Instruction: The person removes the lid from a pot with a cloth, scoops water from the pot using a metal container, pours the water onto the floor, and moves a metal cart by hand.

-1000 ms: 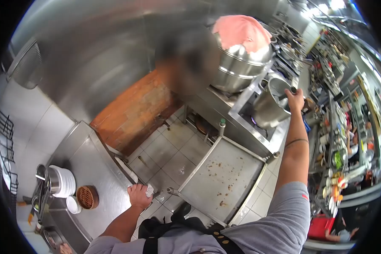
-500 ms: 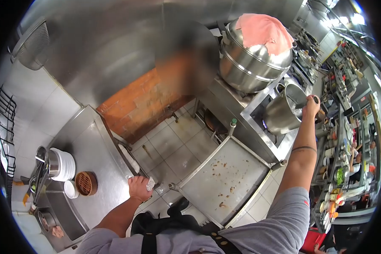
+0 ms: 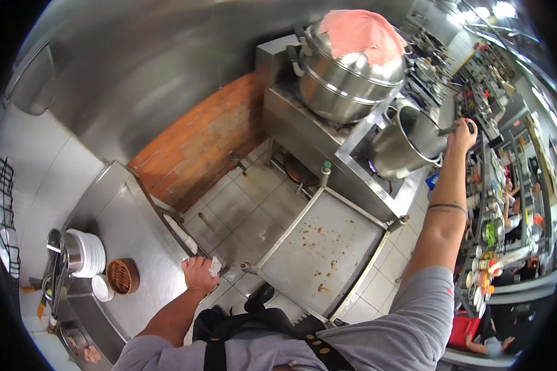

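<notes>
My right hand (image 3: 462,136) is closed around the handle of a utensil (image 3: 447,130) with a dark grip end. Its lower part goes toward the mouth of a tall steel pot (image 3: 393,150), so I cannot see its working end. The pot stands on a stove burner with a blue flame showing at its base. At the edge of the steel counter (image 3: 143,232), my left hand (image 3: 199,272) rests with fingers curled, a crumpled white cloth (image 3: 215,266) at its fingertips.
Behind the pot sits a large lidded steamer pot (image 3: 343,86) with a pink cloth (image 3: 365,37) on top. A low steel cart (image 3: 303,247) with food scraps stands between counter and stove. White bowls (image 3: 88,255) and a bamboo steamer (image 3: 122,276) are on the left counter.
My right hand has risen slightly relative to the pot, drawing more of the utensil's handle out of its mouth. The view has shifted a little; my left hand stays at the counter edge.
</notes>
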Available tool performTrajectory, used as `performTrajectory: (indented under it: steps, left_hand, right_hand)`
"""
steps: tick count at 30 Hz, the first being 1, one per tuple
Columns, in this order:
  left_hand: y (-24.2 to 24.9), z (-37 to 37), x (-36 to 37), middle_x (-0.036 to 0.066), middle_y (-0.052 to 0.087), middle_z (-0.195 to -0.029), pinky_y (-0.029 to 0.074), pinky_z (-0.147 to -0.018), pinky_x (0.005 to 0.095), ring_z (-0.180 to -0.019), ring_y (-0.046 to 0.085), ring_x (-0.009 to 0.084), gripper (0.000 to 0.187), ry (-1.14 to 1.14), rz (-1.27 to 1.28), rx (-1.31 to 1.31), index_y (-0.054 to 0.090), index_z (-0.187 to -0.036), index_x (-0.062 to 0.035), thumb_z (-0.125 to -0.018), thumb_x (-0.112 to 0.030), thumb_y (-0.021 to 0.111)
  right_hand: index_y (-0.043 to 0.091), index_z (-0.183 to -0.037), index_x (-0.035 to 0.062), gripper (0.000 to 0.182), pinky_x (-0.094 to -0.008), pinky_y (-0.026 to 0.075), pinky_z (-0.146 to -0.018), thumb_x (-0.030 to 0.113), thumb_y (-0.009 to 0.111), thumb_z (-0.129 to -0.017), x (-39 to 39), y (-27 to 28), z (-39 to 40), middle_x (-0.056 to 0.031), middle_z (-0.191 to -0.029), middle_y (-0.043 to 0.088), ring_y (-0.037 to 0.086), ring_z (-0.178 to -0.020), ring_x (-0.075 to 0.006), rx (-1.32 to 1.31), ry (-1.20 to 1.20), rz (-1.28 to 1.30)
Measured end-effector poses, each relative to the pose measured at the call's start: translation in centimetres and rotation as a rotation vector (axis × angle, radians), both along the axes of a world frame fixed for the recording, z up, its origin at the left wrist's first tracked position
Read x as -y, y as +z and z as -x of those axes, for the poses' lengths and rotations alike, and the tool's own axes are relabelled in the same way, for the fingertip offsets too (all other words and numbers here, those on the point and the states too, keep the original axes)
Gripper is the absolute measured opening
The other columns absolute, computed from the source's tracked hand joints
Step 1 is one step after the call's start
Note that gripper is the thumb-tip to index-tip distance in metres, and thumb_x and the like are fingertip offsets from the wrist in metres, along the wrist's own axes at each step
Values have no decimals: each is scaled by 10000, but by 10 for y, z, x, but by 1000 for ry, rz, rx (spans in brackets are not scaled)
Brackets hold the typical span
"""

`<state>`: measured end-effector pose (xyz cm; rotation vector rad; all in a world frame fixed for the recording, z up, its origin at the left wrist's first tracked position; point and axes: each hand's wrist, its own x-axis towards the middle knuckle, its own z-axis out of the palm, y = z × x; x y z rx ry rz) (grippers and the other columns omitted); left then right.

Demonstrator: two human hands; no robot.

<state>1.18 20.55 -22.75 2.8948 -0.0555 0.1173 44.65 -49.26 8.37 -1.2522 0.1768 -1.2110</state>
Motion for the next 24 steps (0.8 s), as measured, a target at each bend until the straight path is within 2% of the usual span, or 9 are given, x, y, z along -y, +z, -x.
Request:
performTrajectory:
  steps: [2,5,7,10,13,16,18,21,24]
  left_hand:
    - [-5,-1,0,39,585,-956,324,-937,479,-1016,509,269,345,-3,9,24,677,-935,-139,-658,-335,738]
    - [-2,-1,2,42,577,-945,327,-931,483,-1008,508,273,325,-7,-15,14,663,-907,-137,-661,-335,740]
    - [0,-1,3,45,571,-939,330,-924,486,-1002,507,274,308,-30,-17,-5,652,-883,-136,-664,-333,739]
    - [-6,0,2,48,574,-946,330,-921,479,-1003,508,273,305,-46,-42,12,650,-883,-141,-666,-337,738]
    - [-4,2,2,47,585,-971,327,-919,472,-1012,508,272,310,-53,-71,-43,650,-900,-147,-673,-343,732]
    - [-7,5,0,44,601,-1008,327,-933,472,-1038,510,272,352,-42,-58,-14,649,-968,-147,-697,-359,722]
    - [-9,8,-1,45,601,-1005,327,-937,472,-1045,511,271,363,-66,-58,3,650,-984,-146,-702,-365,719]
    - [-12,11,-5,47,607,-1011,334,-941,471,-1063,516,268,383,-91,-62,33,655,-1018,-146,-715,-375,707]
    - [-16,11,-6,43,613,-1017,344,-933,471,-1057,526,263,371,-105,-79,75,655,-1016,-151,-723,-374,701]
  right_hand:
    - [567,-950,30,340,-280,495,-654,-178,607,-683,10,9,9,-88,-830,621,606,-734,-182,103,1,-8]
    - [567,-964,42,352,-301,530,-688,-196,612,-709,13,30,34,-111,-860,631,625,-771,-199,297,174,20]
    - [570,-950,48,347,-320,541,-689,-203,606,-712,-10,54,66,-124,-900,628,634,-815,-215,367,232,-30]
    - [580,-909,51,331,-344,556,-686,-219,587,-718,-40,75,116,-132,-948,625,639,-882,-232,453,238,45]
    - [585,-916,55,350,-344,547,-709,-229,583,-711,-92,83,179,-127,-933,640,636,-917,-242,515,280,43]
    - [576,-913,53,373,-338,523,-761,-244,571,-687,-132,67,240,-99,-895,620,610,-949,-258,535,336,69]
    - [566,-897,59,377,-297,513,-741,-252,555,-683,-169,44,284,-78,-883,596,589,-958,-247,560,359,54]
    - [538,-879,66,377,-258,498,-728,-250,523,-674,-219,-12,348,-63,-876,565,558,-958,-229,508,382,-11]
    - [512,-872,71,382,-293,489,-739,-237,494,-646,-283,-79,410,-51,-861,524,520,-942,-223,406,350,-93]
